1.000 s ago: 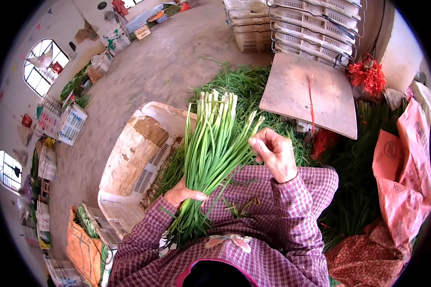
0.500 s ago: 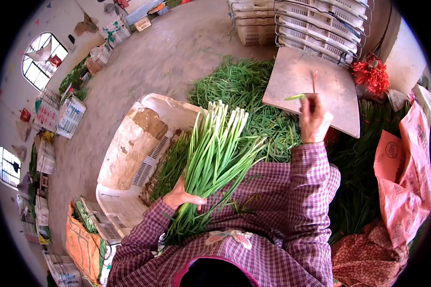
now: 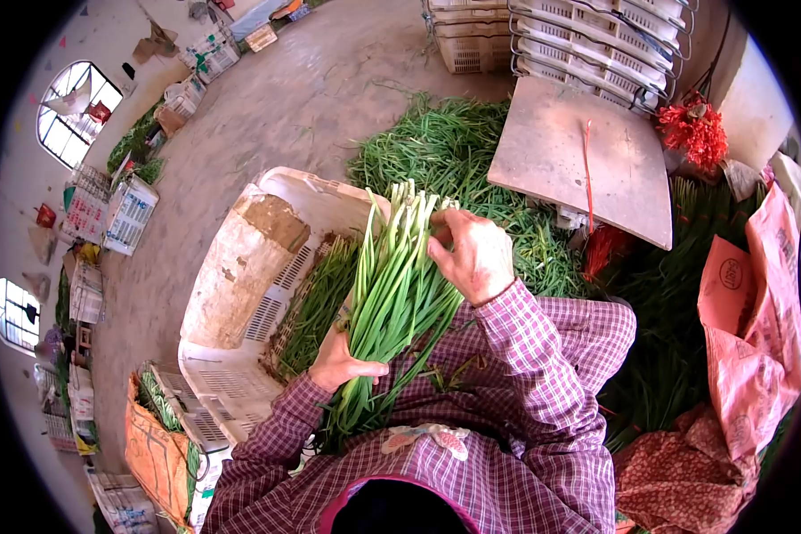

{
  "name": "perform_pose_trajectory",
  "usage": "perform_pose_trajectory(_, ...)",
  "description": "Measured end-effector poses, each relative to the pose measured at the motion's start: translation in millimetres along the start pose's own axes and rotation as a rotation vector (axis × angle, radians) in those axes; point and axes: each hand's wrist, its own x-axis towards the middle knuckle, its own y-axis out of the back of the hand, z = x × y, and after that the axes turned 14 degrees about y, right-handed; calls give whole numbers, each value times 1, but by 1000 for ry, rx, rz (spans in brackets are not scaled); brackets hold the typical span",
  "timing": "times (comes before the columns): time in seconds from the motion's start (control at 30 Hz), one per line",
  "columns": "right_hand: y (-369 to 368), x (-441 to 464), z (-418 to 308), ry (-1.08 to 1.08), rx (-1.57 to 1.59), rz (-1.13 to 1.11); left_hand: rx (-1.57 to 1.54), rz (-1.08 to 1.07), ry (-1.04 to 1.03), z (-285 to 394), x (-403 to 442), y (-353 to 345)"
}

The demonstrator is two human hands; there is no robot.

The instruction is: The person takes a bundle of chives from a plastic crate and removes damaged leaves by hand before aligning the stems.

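My left hand (image 3: 343, 360) is wrapped around the lower, leafy part of a bunch of chives (image 3: 392, 303), held upright over my lap with the pale stem ends at the top. My right hand (image 3: 476, 254) is at the bunch's upper right edge, thumb and fingers bent in on the stems just below the white ends. Its fingertips are partly hidden, so I cannot tell how many stems they grip. To the left, a white plastic crate (image 3: 231, 276) with a brown patch on its side holds loose green leaves (image 3: 316, 303).
A heap of green leaves (image 3: 427, 147) lies on the floor ahead. A board (image 3: 587, 160) with a red tie (image 3: 587, 178) on it stands at the right, before stacked white crates (image 3: 587, 44). Further right are dark chives (image 3: 659, 347) and a pink sack (image 3: 748, 311).
My right hand has come left and down from beside the board to the top of the bunch. The green bit it pinched no longer shows. The left hand keeps its hold.
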Motion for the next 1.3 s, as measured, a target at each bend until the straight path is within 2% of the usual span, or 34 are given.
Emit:
perform_pose_trajectory(0.1,-4,-3,3,23,5,-7,13,2,-10,-3,1,-1)
perform_pose_trajectory(0.17,-4,-5,9,22,104,76,10,-10,-5,-7,4,3)
perform_pose_trajectory(0.27,-3,-2,37,75,-92,328,33,-47,8,-11,2,7)
perform_pose_trajectory(0.3,9,1,47,31,-173,352,12,-32,-3,-9,0,6)
perform_pose_trajectory(0.4,47,-3,74,10,-463,386,-22,-21,-9,-13,-1,8)
perform_pose_trajectory(0.43,53,-9,77,26,-554,287,-32,-21,-8,-14,-1,10)
perform_pose_trajectory(0.47,47,-15,76,26,-552,284,-34,-20,-5,-15,-1,10)
perform_pose_trajectory(0.6,17,-23,24,56,74,55,-4,5,-14,-15,3,6)
perform_pose_trajectory(0.67,0,-21,0,-34,169,-90,38,19,-25,-10,2,4)
perform_pose_trajectory(0.73,-15,-21,-2,41,206,-2,11,16,18,0,-4,-2)
perform_pose_trajectory(0.77,-24,-23,7,188,170,108,12,18,16,0,-4,0)
perform_pose_trajectory(0.8,-22,-21,9,190,171,107,4,23,31,-3,-3,3)
perform_pose_trajectory(0.87,-12,-14,18,144,-56,208,-7,20,54,-8,-6,7)
perform_pose_trajectory(0.93,9,-9,52,157,-196,375,-23,-2,17,-10,-5,9)
perform_pose_trajectory(1.0,40,-11,71,38,-365,389,-62,16,0,-10,-9,6)
perform_pose_trajectory(1.07,52,-18,70,101,-457,375,-70,22,-19,-14,-8,9)
perform_pose_trajectory(1.1,44,-22,71,24,-320,305,-57,4,-13,-12,-8,10)
perform_pose_trajectory(1.13,36,-23,62,33,-220,226,-57,0,-12,-11,-8,9)
perform_pose_trajectory(1.17,22,-26,60,130,-88,189,-70,0,-14,-10,-8,8)
perform_pose_trajectory(1.23,-1,-30,52,145,68,-10,-81,1,-17,-8,-9,6)
perform_pose_trajectory(1.3,-15,-33,42,161,111,2,-83,-10,-13,-7,-9,5)
